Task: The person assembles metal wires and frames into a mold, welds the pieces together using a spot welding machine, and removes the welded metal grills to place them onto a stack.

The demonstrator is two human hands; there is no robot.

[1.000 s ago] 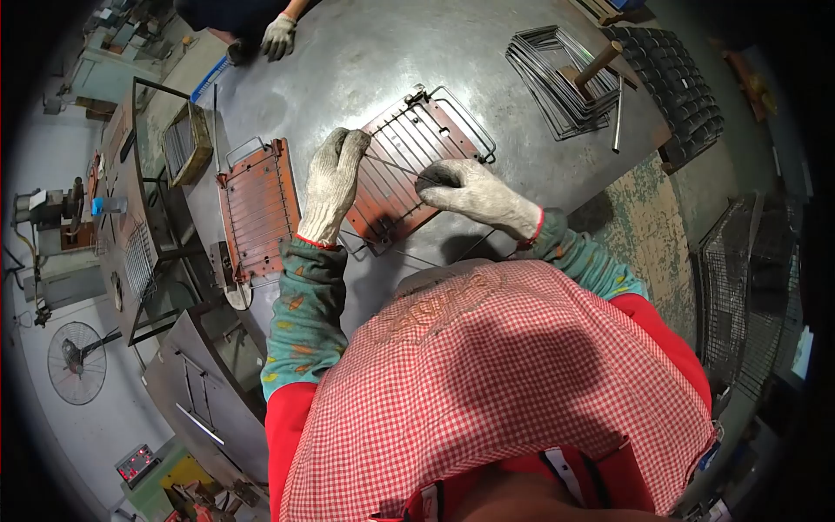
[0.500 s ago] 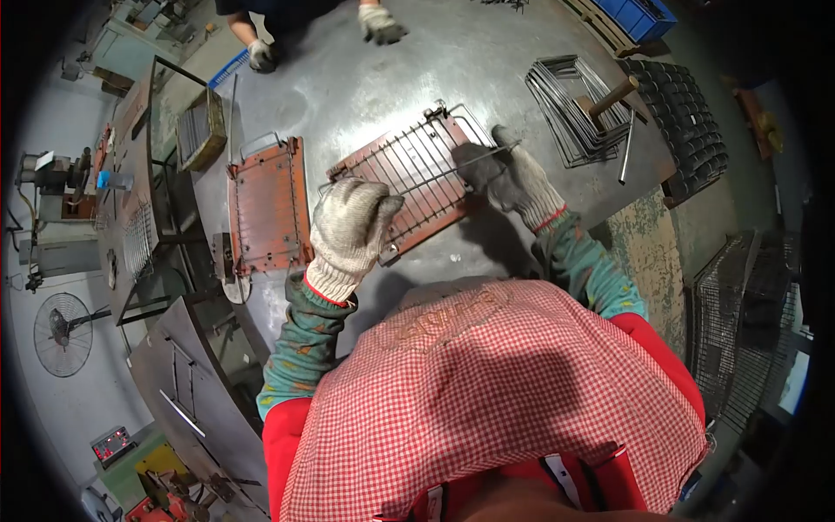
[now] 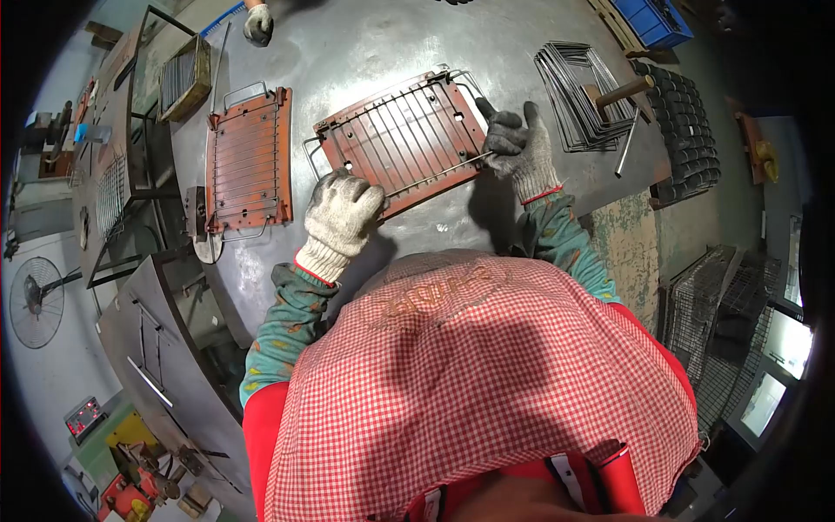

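A thin metal rod [image 3: 435, 177] lies along the near edge of a reddish-brown jig plate [image 3: 416, 193], which carries a row of parallel wires [image 3: 402, 126]. My left hand [image 3: 344, 210], in a pale knitted glove with dark fingertips, is closed at the rod's left end. At the other end my right hand [image 3: 520, 150], gloved the same way, grips the rod low in its fingers, with two digits pointing up. Bent wire loops [image 3: 311, 158] stick out at the plate's sides. A second jig plate [image 3: 250, 165], also strung with wires, sits to the left.
Bent wire frames [image 3: 578, 91] are stacked around a wooden-handled tool [image 3: 628, 90] at the right. A box of metal pieces [image 3: 184, 83] stands at the far left of the metal table [image 3: 348, 52]. Another person's gloved hand [image 3: 258, 24] rests at the far edge.
The rod has come down from above the wires to the plate's near edge, with both my hands at its ends. The view has shifted. The other person's hands have moved back toward the frame's top.
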